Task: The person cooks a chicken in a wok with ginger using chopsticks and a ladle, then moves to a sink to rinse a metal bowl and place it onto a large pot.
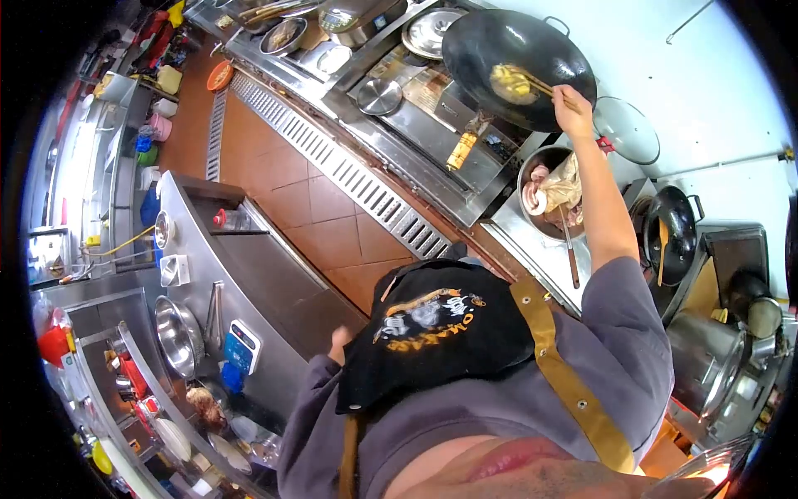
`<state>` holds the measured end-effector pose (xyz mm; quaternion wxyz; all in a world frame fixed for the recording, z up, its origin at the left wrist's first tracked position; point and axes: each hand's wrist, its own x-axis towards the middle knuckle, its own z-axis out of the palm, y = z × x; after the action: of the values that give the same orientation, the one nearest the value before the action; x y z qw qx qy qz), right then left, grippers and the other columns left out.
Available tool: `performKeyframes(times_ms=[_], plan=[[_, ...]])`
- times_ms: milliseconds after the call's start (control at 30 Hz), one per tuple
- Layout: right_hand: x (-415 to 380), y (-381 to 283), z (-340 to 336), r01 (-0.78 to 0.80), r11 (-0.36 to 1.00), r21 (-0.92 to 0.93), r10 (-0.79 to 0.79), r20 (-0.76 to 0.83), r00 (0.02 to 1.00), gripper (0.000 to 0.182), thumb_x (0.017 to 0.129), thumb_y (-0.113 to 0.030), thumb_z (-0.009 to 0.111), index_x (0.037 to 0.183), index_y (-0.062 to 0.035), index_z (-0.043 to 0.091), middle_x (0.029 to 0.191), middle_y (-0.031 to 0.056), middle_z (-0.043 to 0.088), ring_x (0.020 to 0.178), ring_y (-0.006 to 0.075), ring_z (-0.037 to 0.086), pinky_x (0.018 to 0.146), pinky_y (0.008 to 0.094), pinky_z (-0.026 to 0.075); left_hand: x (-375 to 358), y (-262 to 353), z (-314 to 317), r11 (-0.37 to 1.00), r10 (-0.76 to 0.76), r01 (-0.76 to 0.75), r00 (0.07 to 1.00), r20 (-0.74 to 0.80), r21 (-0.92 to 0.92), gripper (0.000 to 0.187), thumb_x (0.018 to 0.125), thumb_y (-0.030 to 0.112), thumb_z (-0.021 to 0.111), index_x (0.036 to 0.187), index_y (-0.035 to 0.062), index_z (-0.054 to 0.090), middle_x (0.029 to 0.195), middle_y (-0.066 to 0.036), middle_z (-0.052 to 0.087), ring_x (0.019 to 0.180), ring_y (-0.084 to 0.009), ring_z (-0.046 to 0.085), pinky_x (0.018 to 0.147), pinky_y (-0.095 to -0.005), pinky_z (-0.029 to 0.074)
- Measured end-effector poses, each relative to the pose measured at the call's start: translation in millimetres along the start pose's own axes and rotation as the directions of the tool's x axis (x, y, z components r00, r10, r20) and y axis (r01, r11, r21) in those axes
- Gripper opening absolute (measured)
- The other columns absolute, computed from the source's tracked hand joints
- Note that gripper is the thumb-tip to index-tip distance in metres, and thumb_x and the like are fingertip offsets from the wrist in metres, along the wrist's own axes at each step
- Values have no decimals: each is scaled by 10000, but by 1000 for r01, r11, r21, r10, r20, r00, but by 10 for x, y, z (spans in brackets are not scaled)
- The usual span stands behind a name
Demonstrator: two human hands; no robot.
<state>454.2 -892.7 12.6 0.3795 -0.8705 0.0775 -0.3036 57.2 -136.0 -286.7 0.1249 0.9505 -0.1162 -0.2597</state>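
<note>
My right hand [573, 110] is closed around a pair of chopsticks [539, 84], whose tips reach into a large black wok [478, 37] on the stove. Yellow pieces of food [511, 83] lie in the bottom of the wok, in what looks like oil or liquid. Below my right forearm stands a metal pot [525, 176] filled with pale, meat-like pieces [564, 187]; a long-handled utensil [571, 254] leans out of it. My left hand [338, 343] hangs low beside my black apron [440, 333], near the steel counter. Its fingers are mostly hidden.
A glass lid [628, 130] leans near the wall. A second black wok [672, 223] holds a wooden spatula [662, 249]. The wok's wrapped handle [462, 150] juts over the stove front. A steel counter [241, 274] with a metal bowl [177, 328] and a blue-white scale [243, 345] is on my left.
</note>
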Motion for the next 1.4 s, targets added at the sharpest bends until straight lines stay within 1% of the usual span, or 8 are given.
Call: performKeyframes(times_ms=[200,500,567,633,1033,1067,1233,1400], plan=[[-230,-753,-150,-274,942,194,248,148,958,196,952,-190,553,986,-26,655,796,61,688,724,113,649,676,258,511,-529,240,-106,791,-450,561,805,387,-245,289,847,312,555,947,60,655,887,-146,681,793,-339,642,700,-437,513],[-26,-467,-656,-483,868,116,494,-90,865,238,972,-229,511,989,-42,658,816,49,692,712,112,651,646,257,522,1184,-338,-423,987,-47,10,972,-232,-158,295,864,307,541,906,36,651,858,-152,679,765,-295,654,663,-422,518],[-74,-342,-594,-441,897,42,441,-169,881,218,967,-217,524,980,-45,658,822,36,689,712,110,647,645,249,518,1579,143,-1913,66,-465,302,853,238,-951,241,927,272,501,830,70,589,720,-53,587,589,-156,571,471,-313,445],[-218,-280,-326,-393,919,-23,380,-213,900,152,949,-173,569,953,-49,657,832,5,677,714,103,635,653,236,507,2042,-189,-2241,-176,-502,114,844,189,-978,188,913,218,580,1034,81,539,849,-36,583,650,-154,559,510,-270,432],[-565,-859,289,-455,862,224,480,-67,875,207,948,-204,564,1040,-34,637,849,69,694,762,128,667,678,259,529,2133,-1066,-1951,-221,-451,420,756,475,-880,356,913,263,573,1143,-5,534,1010,-149,634,843,-308,632,711,-436,514],[-503,-847,170,-468,841,270,511,-117,851,202,944,-197,568,1034,-32,641,853,72,697,747,134,668,671,262,531,2179,-1312,-1459,-49,-395,516,776,491,-855,212,927,275,498,902,75,565,642,-43,512,543,-194,482,536,-344,413],[-390,-802,-384,-494,868,-41,456,-326,828,192,948,-205,548,1003,-64,665,831,59,708,744,125,673,674,248,516,1680,-903,-1167,374,-434,586,795,423,-719,243,933,278,510,995,45,543,804,-68,542,673,-226,521,619,-368,441],[-426,-643,181,-362,920,150,384,-164,909,176,947,-184,573,1012,-39,649,806,58,688,749,114,669,681,247,511,1580,-605,-1169,183,-483,586,753,447,-790,305,939,280,521,1088,15,521,966,-94,571,802,-257,560,703,-392,470]])
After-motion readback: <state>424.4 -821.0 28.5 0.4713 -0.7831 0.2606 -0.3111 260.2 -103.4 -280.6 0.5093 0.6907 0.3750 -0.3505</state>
